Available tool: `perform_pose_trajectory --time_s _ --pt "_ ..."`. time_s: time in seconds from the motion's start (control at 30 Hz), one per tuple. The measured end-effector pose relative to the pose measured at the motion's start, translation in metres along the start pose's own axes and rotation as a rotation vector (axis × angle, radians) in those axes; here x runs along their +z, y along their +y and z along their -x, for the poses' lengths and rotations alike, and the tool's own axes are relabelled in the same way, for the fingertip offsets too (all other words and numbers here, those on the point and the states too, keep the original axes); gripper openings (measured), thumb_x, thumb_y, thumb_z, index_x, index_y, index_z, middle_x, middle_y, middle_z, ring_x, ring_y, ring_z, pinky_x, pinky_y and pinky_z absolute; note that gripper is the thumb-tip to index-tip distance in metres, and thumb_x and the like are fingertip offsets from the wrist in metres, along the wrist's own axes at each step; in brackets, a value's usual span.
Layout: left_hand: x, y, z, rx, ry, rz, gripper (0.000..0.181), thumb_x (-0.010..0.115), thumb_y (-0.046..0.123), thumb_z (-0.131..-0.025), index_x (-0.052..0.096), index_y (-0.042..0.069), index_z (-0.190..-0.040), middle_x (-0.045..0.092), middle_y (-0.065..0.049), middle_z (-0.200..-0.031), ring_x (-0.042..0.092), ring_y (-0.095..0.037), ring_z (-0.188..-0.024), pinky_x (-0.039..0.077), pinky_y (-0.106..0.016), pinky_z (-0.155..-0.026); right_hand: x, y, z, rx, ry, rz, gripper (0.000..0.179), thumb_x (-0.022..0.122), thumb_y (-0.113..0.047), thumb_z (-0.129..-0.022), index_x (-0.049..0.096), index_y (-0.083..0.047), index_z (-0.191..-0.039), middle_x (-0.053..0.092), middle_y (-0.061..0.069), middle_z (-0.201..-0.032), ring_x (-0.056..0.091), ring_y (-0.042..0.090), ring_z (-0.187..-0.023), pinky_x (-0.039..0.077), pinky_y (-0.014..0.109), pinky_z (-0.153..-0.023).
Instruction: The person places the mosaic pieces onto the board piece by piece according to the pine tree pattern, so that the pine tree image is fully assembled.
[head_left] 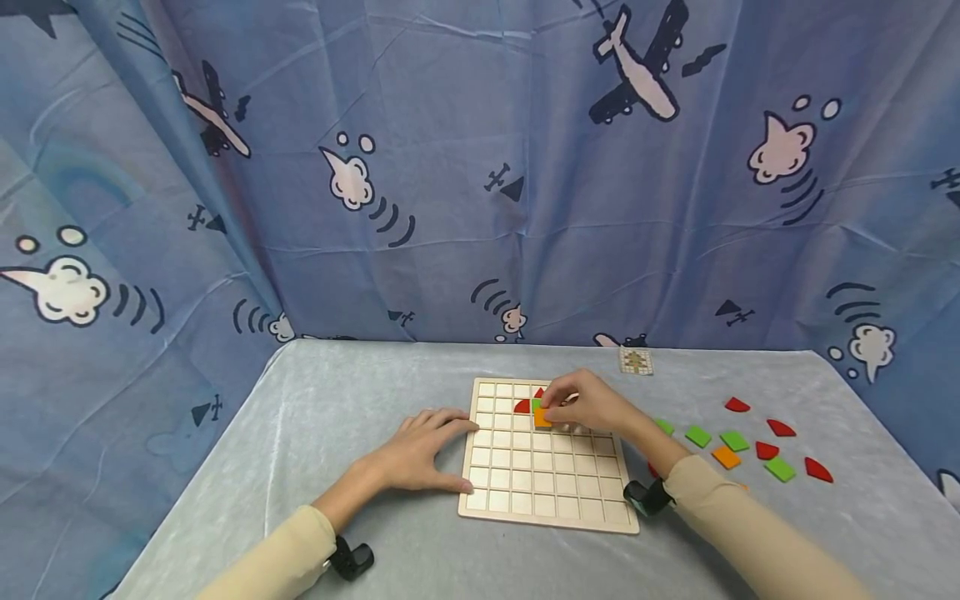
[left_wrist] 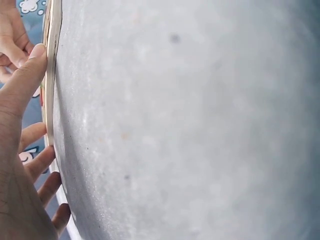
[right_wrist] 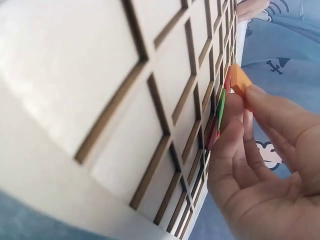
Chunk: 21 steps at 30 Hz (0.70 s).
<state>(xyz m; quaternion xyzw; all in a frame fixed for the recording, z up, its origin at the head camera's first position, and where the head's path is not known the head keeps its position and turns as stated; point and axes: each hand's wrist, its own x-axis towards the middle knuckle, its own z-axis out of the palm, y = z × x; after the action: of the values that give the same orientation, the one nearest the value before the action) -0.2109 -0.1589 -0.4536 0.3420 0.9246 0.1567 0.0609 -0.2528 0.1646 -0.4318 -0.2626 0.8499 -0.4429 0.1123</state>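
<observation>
A pale wooden grid board (head_left: 554, 482) lies on the table. My left hand (head_left: 420, 452) rests at its left edge, thumb near the front corner and fingers spread further back; the left wrist view shows the thumb and fingertips along the rim. My right hand (head_left: 592, 406) pinches an orange square tile (head_left: 542, 419) between thumb and fingers over the back part of the board. In the right wrist view the orange tile (right_wrist: 240, 80) is tilted, just off the grid. Beside it, a green square tile (right_wrist: 221, 103) and red pieces sit in the grid, partly hidden by the fingers.
Right of the board lie loose green squares (head_left: 734, 441), red quarter-round pieces (head_left: 818, 470) and an orange square (head_left: 726, 457), some partly behind the right forearm. A small patterned card (head_left: 636, 361) lies at the table's back edge, before a blue printed curtain (head_left: 450, 208).
</observation>
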Motion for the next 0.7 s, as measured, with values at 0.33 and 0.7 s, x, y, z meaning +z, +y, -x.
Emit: perform_pose_trajectory --time_s 0.33,0.7 --pt "0.0024 -0.0032 -0.0005 -0.012 -0.005 -0.007 0.086 0.068 0.073 -0.075 0.042 0.034 -0.147 0.039 0.006 -0.155 0.037 -0.022 -0.141 0.032 -0.051 -0.111 0.0041 0.0001 -0.0028 -0.009 -0.014 0.023 0.008 0.072 -0.002 -0.086 0.071 0.002 -0.092 0.070 0.016 -0.079 0.063 0.024 -0.061 0.054 0.034 -0.056" --pt "0.0019 -0.0038 0.0004 -0.007 -0.008 -0.005 0.086 0.067 0.075 -0.075 0.042 0.034 -0.147 0.039 0.006 -0.154 0.038 -0.023 -0.141 0.033 -0.051 -0.110 0.0060 -0.0024 -0.0023 -0.016 -0.009 0.034 0.007 0.073 -0.001 -0.085 0.071 0.003 -0.089 0.069 0.019 -0.076 0.061 0.019 -0.059 0.051 0.026 -0.055"
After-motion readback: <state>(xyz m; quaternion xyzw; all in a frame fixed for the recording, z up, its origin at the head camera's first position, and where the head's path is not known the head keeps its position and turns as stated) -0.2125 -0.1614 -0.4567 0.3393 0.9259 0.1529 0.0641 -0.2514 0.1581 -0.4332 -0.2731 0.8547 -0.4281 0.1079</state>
